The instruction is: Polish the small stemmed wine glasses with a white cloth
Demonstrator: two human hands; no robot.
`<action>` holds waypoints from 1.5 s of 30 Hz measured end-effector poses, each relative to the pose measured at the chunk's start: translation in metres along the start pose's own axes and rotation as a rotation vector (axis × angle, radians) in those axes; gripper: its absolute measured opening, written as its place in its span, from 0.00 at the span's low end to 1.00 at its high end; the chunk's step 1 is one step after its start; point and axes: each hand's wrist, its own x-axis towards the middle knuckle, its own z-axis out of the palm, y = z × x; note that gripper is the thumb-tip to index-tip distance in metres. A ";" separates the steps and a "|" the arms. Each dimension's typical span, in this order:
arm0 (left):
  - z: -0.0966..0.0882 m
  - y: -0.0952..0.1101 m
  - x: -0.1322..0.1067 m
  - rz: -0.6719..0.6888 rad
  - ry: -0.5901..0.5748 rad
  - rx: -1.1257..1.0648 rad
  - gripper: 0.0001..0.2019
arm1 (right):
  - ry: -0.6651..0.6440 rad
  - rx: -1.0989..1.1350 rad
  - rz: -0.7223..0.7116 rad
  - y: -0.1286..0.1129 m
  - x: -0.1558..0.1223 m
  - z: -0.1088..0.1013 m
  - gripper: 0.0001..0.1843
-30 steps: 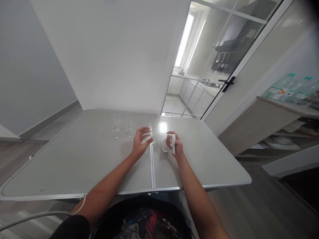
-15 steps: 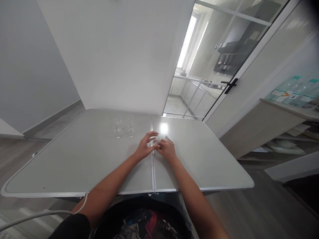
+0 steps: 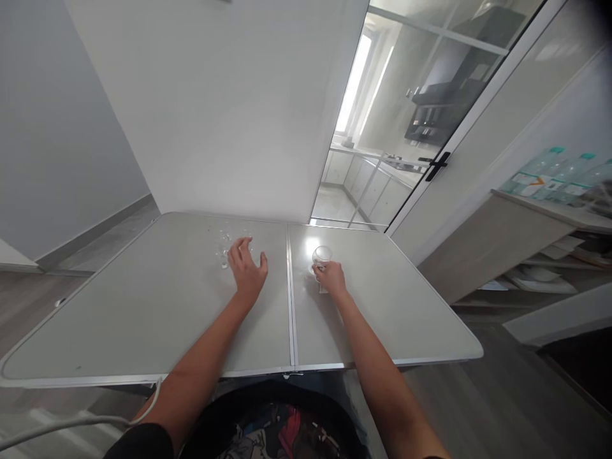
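On the right half of the table, my right hand (image 3: 331, 279) grips a clear, rounded glass (image 3: 322, 253) low on its side, thumb and fingers closed round it. A small pale piece (image 3: 323, 289), perhaps paper or cloth, shows just below that hand; its kind is unclear. To the left, my left hand (image 3: 247, 268) is open with fingers spread, close beside other clear glasses (image 3: 224, 245). It partly covers them, and whether it touches one cannot be made out.
The pale folding table (image 3: 157, 306) has a metal seam down its middle. A white cable (image 3: 95, 421) crosses by my left arm. Beyond the table are a wall and a glazed door (image 3: 373, 140). Plastic bottles (image 3: 540, 175) stand on a shelf unit at right.
Both hands were together at the glass over the seam. My left hand has let go and moved left toward the other glasses; my right hand has carried the glass a little to the right.
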 end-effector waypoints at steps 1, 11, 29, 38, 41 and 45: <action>-0.002 -0.002 0.002 -0.007 0.018 0.042 0.26 | 0.001 -0.004 0.015 0.001 0.005 -0.001 0.15; 0.002 -0.018 0.005 -0.049 -0.004 0.092 0.36 | 0.007 0.023 0.041 0.009 0.048 0.016 0.15; 0.010 -0.030 -0.002 -0.188 -0.159 0.134 0.37 | -0.083 0.014 0.082 0.017 0.055 0.004 0.21; 0.016 -0.034 -0.002 -0.280 -0.214 0.119 0.33 | -0.039 -0.028 0.198 0.054 0.009 -0.052 0.13; 0.017 -0.038 -0.001 -0.277 -0.232 0.087 0.29 | 0.017 0.075 0.184 0.047 -0.007 -0.062 0.16; 0.017 -0.033 0.000 -0.257 -0.239 -0.132 0.29 | 0.023 0.926 0.125 0.017 -0.021 -0.075 0.16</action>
